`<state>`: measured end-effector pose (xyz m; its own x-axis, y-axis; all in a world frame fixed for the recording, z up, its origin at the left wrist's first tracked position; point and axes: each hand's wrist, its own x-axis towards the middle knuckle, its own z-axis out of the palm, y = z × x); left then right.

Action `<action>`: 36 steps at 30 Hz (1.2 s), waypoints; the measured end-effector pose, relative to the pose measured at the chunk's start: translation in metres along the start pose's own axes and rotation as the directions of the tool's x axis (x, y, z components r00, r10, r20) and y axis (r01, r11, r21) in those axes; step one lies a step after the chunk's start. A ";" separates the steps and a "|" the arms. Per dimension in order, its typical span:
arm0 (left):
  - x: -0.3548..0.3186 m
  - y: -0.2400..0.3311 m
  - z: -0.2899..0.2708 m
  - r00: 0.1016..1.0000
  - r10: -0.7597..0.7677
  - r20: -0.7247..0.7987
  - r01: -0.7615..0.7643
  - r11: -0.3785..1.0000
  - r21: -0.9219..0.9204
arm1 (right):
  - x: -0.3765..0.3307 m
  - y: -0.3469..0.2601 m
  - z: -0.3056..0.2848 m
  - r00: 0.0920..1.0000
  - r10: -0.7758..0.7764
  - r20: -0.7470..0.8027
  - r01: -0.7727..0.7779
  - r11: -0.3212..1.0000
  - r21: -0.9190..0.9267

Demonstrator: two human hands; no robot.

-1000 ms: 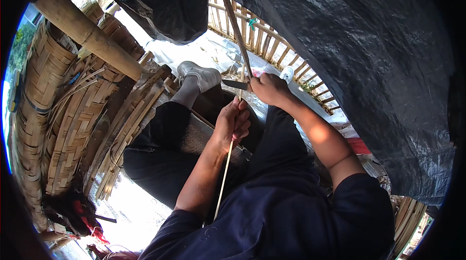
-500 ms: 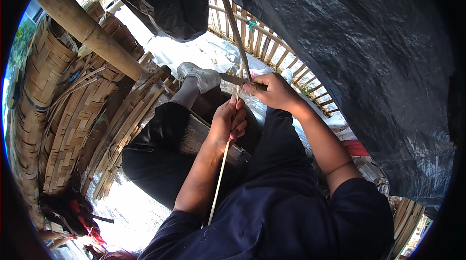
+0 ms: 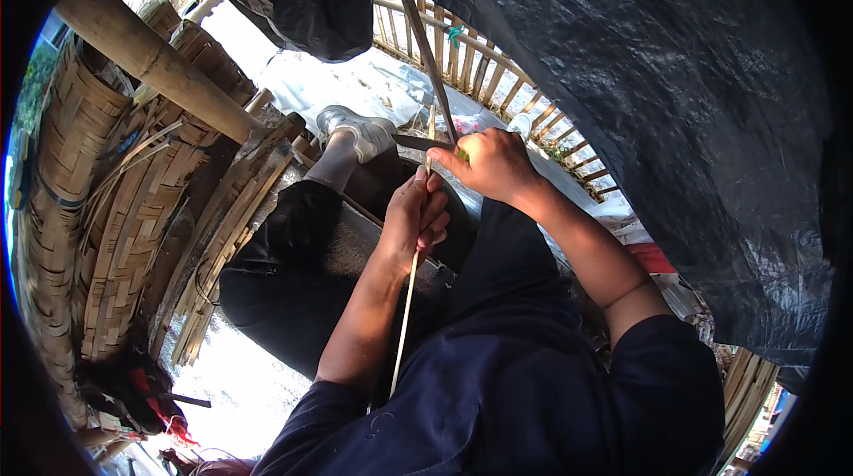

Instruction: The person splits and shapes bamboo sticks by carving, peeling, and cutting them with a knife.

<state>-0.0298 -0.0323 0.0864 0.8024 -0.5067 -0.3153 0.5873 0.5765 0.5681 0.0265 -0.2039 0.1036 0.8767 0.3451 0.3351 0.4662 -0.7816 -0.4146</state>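
Black plastic sheeting (image 3: 622, 59) is seen stretched overhead, covering the upper and right part of the view. Woven bamboo mats (image 3: 98, 236) are stacked and leaned along the left side, and a thick bamboo pole (image 3: 151, 59) is laid slantwise across their upper ends. A low fence of bamboo slats (image 3: 498, 76) is noted beyond the knees, with pale ground in front of it. The person is seated in dark clothing; the left leg (image 3: 293, 254) is bent, and a white shoe (image 3: 360, 131) is worn on that foot.

A long, thin bamboo strip (image 3: 404, 316) is held roughly upright before the body; its lower end is seen near the torso, and above the hands it continues as a darker length (image 3: 418, 23) toward the sheeting. The left hand (image 3: 416, 220) is closed around the strip, fingers curled tight about it, just below the right hand. The right hand (image 3: 489, 165) is clenched on the handle of a knife (image 3: 419, 143), whose dark blade is pointed leftward and laid against the strip. The two hands are found nearly touching. Whether the blade has entered the strip cannot be told.

A small red and black bundle (image 3: 142, 392) is recorded on the ground at lower left.
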 end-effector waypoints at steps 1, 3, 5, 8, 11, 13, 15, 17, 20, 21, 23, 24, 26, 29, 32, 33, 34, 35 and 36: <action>0.001 -0.001 0.000 1.000 -0.002 -0.017 0.002 1.000 0.006 | -0.001 0.004 0.005 1.000 0.001 -0.001 -0.001 1.000 0.000; 0.003 -0.002 0.000 0.999 -0.003 -0.034 0.004 1.000 0.013 | -0.001 0.011 0.012 0.999 -0.038 -0.010 0.038 0.999 -0.027; 0.005 -0.004 -0.001 0.997 -0.012 -0.070 0.010 1.000 -0.025 | 0.001 0.014 0.012 0.999 -0.019 0.038 0.020 1.000 -0.016; 0.012 -0.006 -0.017 0.999 0.003 -0.038 -0.001 0.998 0.064 | 0.003 0.017 0.014 0.990 0.032 0.138 -0.035 0.999 0.015; 0.018 -0.009 -0.029 0.995 0.025 -0.094 -0.001 0.969 0.246 | -0.005 0.025 0.035 0.983 0.067 0.173 -0.086 0.991 0.106; 0.024 -0.013 -0.035 0.986 -0.048 -0.159 0.085 0.968 0.234 | -0.017 0.030 0.057 0.991 0.080 0.108 -0.100 0.976 0.193; 0.030 -0.020 -0.049 0.968 -0.119 -0.221 0.168 0.961 0.221 | -0.028 0.029 0.074 0.985 0.137 0.109 -0.157 0.967 0.201; 0.040 -0.030 -0.076 0.943 -0.277 -0.184 0.291 0.955 0.055 | -0.041 0.033 0.104 0.984 0.168 0.058 -0.176 0.966 0.189; 0.054 -0.052 -0.095 0.856 -0.259 -0.448 0.351 0.927 0.134 | -0.065 0.041 0.137 0.992 0.102 0.081 -0.112 0.984 0.141; 0.055 -0.057 -0.109 0.875 -0.290 -0.388 0.356 0.928 0.108 | -0.072 0.043 0.147 0.993 0.064 0.102 -0.078 0.987 0.138; 0.059 -0.067 -0.123 0.865 -0.291 -0.410 0.369 0.921 0.126 | -0.083 0.053 0.169 0.977 0.122 0.172 -0.156 0.968 0.198; 0.062 -0.071 -0.127 0.862 -0.282 -0.422 0.373 0.915 0.151 | -0.088 0.058 0.179 0.957 0.169 0.235 -0.227 0.943 0.246; 0.061 -0.075 -0.140 0.872 -0.276 -0.405 0.381 0.902 0.205 | -0.089 0.060 0.188 0.939 0.190 0.286 -0.267 0.927 0.263; 0.058 -0.078 -0.139 0.896 -0.288 -0.338 0.390 0.875 0.288 | -0.097 0.066 0.196 0.934 0.248 0.256 -0.297 0.938 0.177; 0.053 -0.070 -0.118 0.904 -0.297 -0.308 0.407 0.819 0.404 | -0.106 0.072 0.195 0.856 0.387 0.344 -0.466 0.864 0.189; 0.053 -0.068 -0.109 0.905 -0.288 -0.313 0.414 0.767 0.490 | -0.107 0.076 0.196 0.869 0.416 0.266 -0.474 0.854 0.212; 0.054 -0.065 -0.106 0.902 -0.291 -0.318 0.419 0.766 0.488 | -0.104 0.075 0.193 0.868 0.417 0.271 -0.477 0.852 0.216; 0.056 -0.060 -0.104 0.892 -0.300 -0.339 0.448 0.688 0.571 | -0.099 0.075 0.190 0.823 0.488 0.289 -0.563 0.769 0.304; 0.057 -0.058 -0.103 0.882 -0.306 -0.359 0.472 0.601 0.646 | -0.096 0.076 0.186 0.772 0.553 0.314 -0.636 0.669 0.385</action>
<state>-0.0072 -0.0283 -0.0424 0.5660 -0.3927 -0.7249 0.6627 -0.3063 0.6833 0.0001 -0.1991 -0.1176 0.9716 -0.0023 -0.2366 -0.2000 -0.5421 -0.8162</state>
